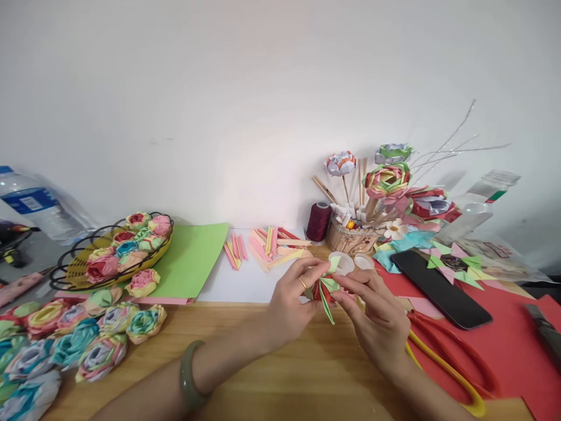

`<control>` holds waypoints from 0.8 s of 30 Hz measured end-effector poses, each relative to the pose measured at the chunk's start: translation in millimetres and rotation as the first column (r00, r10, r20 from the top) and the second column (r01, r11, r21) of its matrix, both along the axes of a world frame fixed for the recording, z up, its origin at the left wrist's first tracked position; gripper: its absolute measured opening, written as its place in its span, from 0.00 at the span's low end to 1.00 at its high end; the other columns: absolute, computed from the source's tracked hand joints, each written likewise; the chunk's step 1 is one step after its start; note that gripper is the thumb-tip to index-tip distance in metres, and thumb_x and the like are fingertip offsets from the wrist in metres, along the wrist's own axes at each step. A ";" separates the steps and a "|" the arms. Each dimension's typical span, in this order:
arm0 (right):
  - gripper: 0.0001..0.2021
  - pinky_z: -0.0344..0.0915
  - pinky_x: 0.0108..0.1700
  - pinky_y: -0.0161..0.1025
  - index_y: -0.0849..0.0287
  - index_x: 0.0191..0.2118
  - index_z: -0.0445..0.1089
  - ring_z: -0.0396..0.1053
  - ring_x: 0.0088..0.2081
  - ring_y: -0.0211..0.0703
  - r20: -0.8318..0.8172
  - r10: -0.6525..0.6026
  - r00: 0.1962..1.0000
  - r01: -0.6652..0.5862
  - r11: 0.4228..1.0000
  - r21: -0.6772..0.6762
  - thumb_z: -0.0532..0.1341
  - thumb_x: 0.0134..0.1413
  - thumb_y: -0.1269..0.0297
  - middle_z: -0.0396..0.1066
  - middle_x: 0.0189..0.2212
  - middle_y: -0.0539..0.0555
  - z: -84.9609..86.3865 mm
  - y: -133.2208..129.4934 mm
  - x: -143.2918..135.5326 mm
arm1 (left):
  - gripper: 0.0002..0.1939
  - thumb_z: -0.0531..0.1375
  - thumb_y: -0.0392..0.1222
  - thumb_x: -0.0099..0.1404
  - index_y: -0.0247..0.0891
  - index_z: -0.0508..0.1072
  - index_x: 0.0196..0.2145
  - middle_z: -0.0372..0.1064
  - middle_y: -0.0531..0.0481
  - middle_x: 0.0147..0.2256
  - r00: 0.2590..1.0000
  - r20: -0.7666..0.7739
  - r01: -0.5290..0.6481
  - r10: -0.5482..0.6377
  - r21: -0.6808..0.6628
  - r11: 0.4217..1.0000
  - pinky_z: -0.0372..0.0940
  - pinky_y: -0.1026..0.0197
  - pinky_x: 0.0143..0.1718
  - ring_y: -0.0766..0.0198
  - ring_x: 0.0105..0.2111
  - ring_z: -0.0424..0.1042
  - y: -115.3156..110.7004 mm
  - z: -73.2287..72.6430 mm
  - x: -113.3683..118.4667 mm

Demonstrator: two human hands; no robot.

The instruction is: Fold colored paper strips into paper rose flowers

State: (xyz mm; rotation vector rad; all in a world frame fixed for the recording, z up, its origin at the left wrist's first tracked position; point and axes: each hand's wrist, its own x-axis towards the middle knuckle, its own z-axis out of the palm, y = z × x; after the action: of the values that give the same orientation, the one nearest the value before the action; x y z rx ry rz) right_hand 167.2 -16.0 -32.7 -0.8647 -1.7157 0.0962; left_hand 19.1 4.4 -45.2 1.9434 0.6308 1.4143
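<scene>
Wood, warm brown, makes the worktop (263, 380) beneath the fingers (313, 273), with flat red paper (521, 356) spread to their right and a green sheet (197, 257) lying off to their left. Farther left sits a yellow basket (72, 266), perforated and ringed with dark loops; the ruffled paper flowers (101, 356) on the near side of it lie close to the left forearm, so a careless elbow could flatten their layers. Right of the fingers, a looped yellow handle (447, 367) runs so near the right forearm, from where I stand, that a sweep might catch it and drag the paper beneath. Just beyond the fingertips stands a bark-textured pot (350, 238) of sticks and blooms, with a glossy maroon thread spool (319, 222) beside it, round enough to roll if knocked over. Smaller again, crisp folded strips (236, 251) lie past the left hand (289, 307). Smallest is the folded paper piece (326, 292), red and green with pointed pleats, pinched between both hands, the right hand (379, 318) gripping its side; a slack pinch could let the pleats spring apart, and too hard a squeeze could crush them.
</scene>
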 end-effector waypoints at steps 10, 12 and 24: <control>0.21 0.65 0.33 0.38 0.45 0.50 0.65 0.65 0.34 0.41 -0.046 0.109 0.993 -0.113 0.990 -0.085 0.60 0.51 0.73 0.65 0.33 0.52 -5.8 0.0 -1.0 | 0.27 0.61 0.36 0.54 0.51 0.63 0.51 0.57 0.45 0.46 0.995 0.091 -0.036 0.048 -0.126 0.991 0.66 0.62 0.40 0.58 0.47 0.62 -4.6 -1.2 3.1; 0.20 0.65 0.34 0.38 0.47 0.50 0.65 0.65 0.35 0.42 -0.027 0.094 0.995 -0.097 0.987 -0.126 0.61 0.50 0.71 0.65 0.34 0.53 -4.7 0.4 1.1 | 0.26 0.61 0.36 0.55 0.50 0.62 0.51 0.58 0.45 0.46 0.995 0.071 -0.056 0.064 -0.105 0.993 0.66 0.60 0.41 0.58 0.48 0.62 -1.5 -2.7 3.5; 0.21 0.62 0.34 0.38 0.48 0.48 0.66 0.63 0.34 0.41 0.065 0.103 0.993 -0.100 0.994 -0.044 0.61 0.48 0.74 0.63 0.32 0.52 -1.9 2.3 3.8 | 0.28 0.65 0.37 0.49 0.44 0.65 0.48 0.57 0.45 0.47 0.982 0.184 0.102 -0.031 -0.386 0.917 0.62 0.58 0.46 0.57 0.48 0.61 -7.8 2.6 6.0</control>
State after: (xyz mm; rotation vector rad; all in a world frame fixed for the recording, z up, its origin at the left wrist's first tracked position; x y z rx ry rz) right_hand 171.1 -13.7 -34.6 -0.8181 -1.8266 0.1723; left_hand 25.1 -3.3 -42.7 1.4928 0.6988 1.2820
